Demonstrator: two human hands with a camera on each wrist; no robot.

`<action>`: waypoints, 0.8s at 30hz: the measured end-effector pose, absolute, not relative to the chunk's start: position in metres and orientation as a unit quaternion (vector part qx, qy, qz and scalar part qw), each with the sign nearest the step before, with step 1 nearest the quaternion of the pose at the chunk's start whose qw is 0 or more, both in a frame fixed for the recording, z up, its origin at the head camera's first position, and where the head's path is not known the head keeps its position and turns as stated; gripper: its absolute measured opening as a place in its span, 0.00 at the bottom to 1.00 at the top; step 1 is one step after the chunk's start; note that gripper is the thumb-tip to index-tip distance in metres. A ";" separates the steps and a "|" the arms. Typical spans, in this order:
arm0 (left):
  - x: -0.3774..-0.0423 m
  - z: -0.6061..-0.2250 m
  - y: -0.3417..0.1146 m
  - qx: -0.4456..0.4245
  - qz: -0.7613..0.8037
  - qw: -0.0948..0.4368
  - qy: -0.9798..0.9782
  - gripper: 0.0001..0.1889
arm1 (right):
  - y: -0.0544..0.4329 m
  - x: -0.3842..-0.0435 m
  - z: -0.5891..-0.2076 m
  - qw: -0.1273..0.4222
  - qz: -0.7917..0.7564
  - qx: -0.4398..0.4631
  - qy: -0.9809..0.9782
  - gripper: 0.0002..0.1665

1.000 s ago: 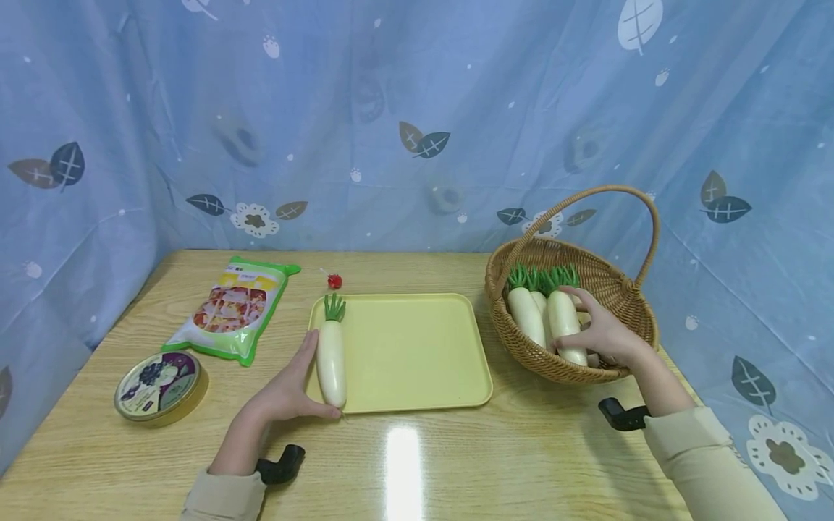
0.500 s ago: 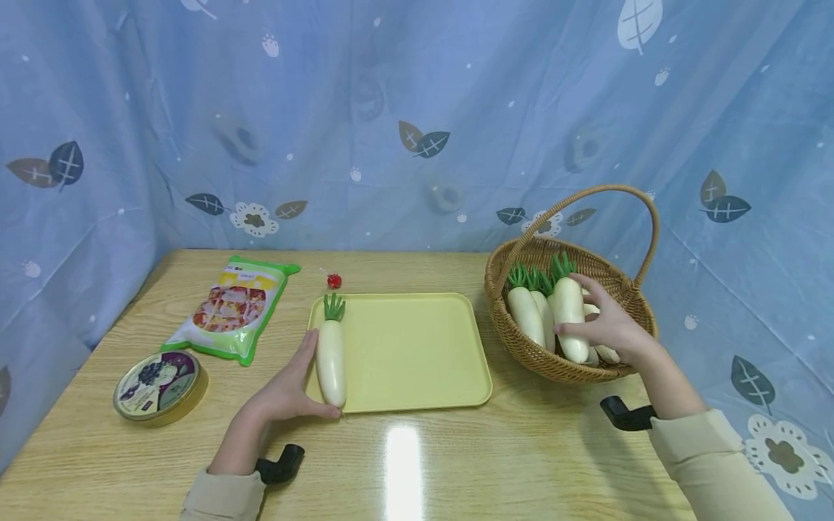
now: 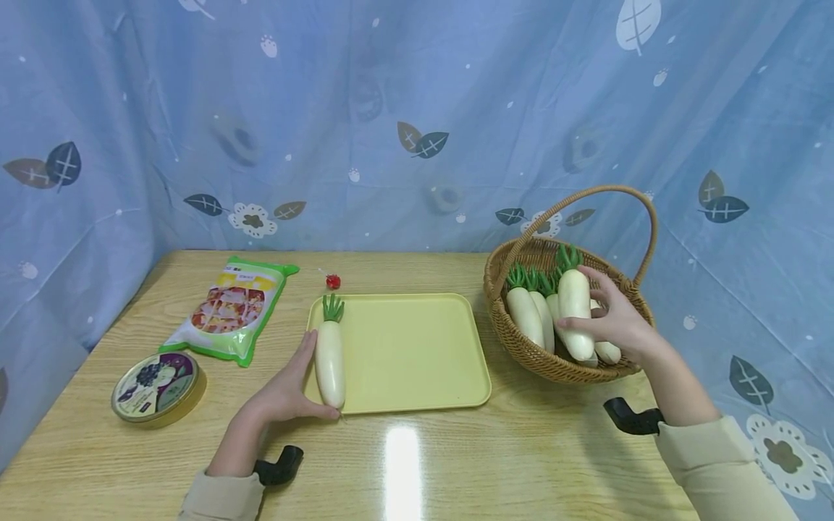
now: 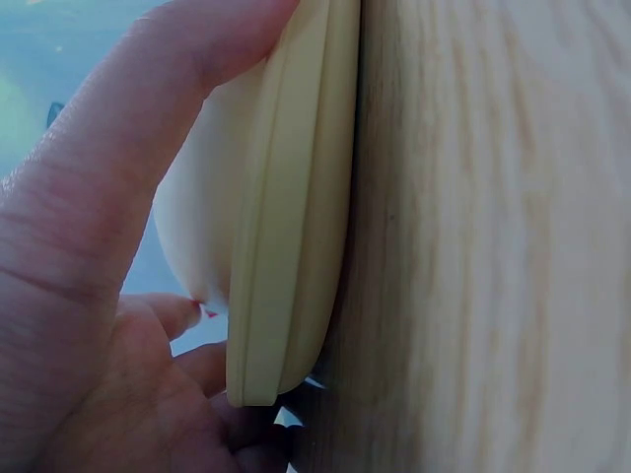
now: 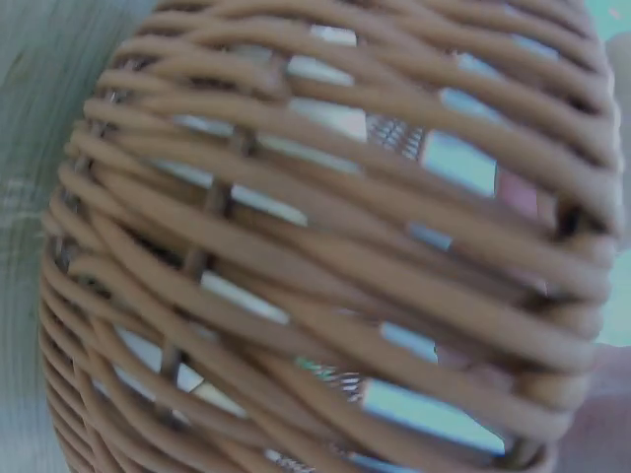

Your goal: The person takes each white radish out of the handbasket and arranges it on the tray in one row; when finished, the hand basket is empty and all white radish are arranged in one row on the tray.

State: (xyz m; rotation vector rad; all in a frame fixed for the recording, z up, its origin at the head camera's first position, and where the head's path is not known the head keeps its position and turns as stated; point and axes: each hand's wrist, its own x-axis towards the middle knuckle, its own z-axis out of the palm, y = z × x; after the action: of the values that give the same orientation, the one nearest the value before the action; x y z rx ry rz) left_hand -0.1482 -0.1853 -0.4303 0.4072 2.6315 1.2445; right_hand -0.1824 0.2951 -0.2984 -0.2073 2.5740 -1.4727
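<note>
My right hand [image 3: 615, 315] grips a white radish [image 3: 575, 318] with green leaves, raised over the other radishes in the basket. Several more white radishes [image 3: 526, 318] lie side by side in the wicker basket [image 3: 554, 367]. In the right wrist view the basket's woven wall [image 5: 296, 217] hides most of the hand. My left hand [image 3: 283, 391] holds the near left corner of a yellow tray [image 3: 410, 354], thumb at the front edge and fingers along the left side. One white radish [image 3: 330, 365] lies on the tray beside that hand; the left wrist view shows the tray rim [image 4: 281, 227] close up.
Left on the wooden table [image 3: 339, 477] lie a green-edged food bag [image 3: 228, 311] and a round tin [image 3: 156, 387]. Behind the tray is a small red object [image 3: 333, 281]. The basket's handle [image 3: 606, 189] arches above it. A blue curtain [image 3: 365, 181] surrounds the table.
My right hand has lifted its radish up and slightly right from the others in the basket. The left hand and the tray have stayed in place.
</note>
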 end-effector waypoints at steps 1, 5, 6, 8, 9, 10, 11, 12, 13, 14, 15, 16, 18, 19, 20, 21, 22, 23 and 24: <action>-0.148 -0.430 -0.185 0.138 0.421 0.101 0.891 0.74 | 0.294 -0.182 -0.298 0.083 -0.497 -0.070 0.861 0.57; -0.148 -0.430 -0.185 0.138 0.418 0.101 0.892 0.74 | 0.290 -0.179 -0.297 0.082 -0.516 -0.074 0.849 0.57; -0.148 -0.430 -0.185 0.138 0.418 0.100 0.892 0.74 | 0.288 -0.178 -0.296 0.082 -0.521 -0.076 0.846 0.56; -0.148 -0.430 -0.186 0.138 0.418 0.100 0.893 0.74 | 0.284 -0.175 -0.294 0.083 -0.530 -0.079 0.840 0.56; -0.148 -0.430 -0.186 0.139 0.418 0.099 0.892 0.74 | 0.282 -0.174 -0.293 0.085 -0.535 -0.080 0.837 0.56; -0.148 -0.430 -0.186 0.139 0.418 0.099 0.892 0.74 | 0.280 -0.172 -0.291 0.085 -0.538 -0.081 0.835 0.56; -0.149 -0.431 -0.186 0.140 0.417 0.098 0.893 0.74 | 0.278 -0.171 -0.290 0.084 -0.541 -0.082 0.833 0.56; -0.149 -0.431 -0.186 0.140 0.417 0.098 0.893 0.74 | 0.276 -0.169 -0.289 0.083 -0.543 -0.084 0.831 0.55; -0.149 -0.431 -0.186 0.140 0.417 0.098 0.893 0.74 | 0.274 -0.168 -0.287 0.083 -0.546 -0.086 0.829 0.55; -0.149 -0.431 -0.186 0.140 0.416 0.097 0.893 0.74 | 0.272 -0.166 -0.286 0.082 -0.548 -0.089 0.828 0.55; -0.149 -0.431 -0.186 0.140 0.415 0.097 0.894 0.74 | 0.269 -0.165 -0.285 0.081 -0.549 -0.091 0.827 0.55; -0.149 -0.431 -0.186 0.140 0.414 0.097 0.894 0.74 | 0.267 -0.163 -0.284 0.079 -0.549 -0.094 0.827 0.55; -0.148 -0.431 -0.186 0.139 0.413 0.097 0.895 0.74 | 0.263 -0.161 -0.283 0.077 -0.551 -0.099 0.825 0.55; -0.148 -0.430 -0.186 0.139 0.413 0.097 0.895 0.74 | 0.261 -0.159 -0.282 0.077 -0.552 -0.101 0.824 0.55; -0.148 -0.430 -0.186 0.138 0.413 0.097 0.895 0.74 | 0.258 -0.157 -0.280 0.077 -0.553 -0.102 0.823 0.55; -0.148 -0.430 -0.186 0.138 0.413 0.097 0.895 0.74 | 0.256 -0.156 -0.279 0.077 -0.555 -0.104 0.822 0.55; -0.148 -0.430 -0.186 0.139 0.414 0.097 0.895 0.74 | 0.254 -0.154 -0.278 0.076 -0.555 -0.104 0.821 0.55; -0.148 -0.430 -0.186 0.139 0.414 0.097 0.894 0.74 | 0.252 -0.152 -0.277 0.075 -0.557 -0.105 0.821 0.54; -0.148 -0.430 -0.186 0.139 0.414 0.097 0.894 0.74 | 0.249 -0.151 -0.276 0.074 -0.558 -0.106 0.820 0.54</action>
State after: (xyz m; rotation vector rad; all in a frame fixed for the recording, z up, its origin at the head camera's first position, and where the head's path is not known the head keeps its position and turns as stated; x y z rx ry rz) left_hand -0.1480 -0.1857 -0.4298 0.4115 2.6481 1.2255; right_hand -0.1506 0.2495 -0.2759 -0.3176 2.4598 -1.6751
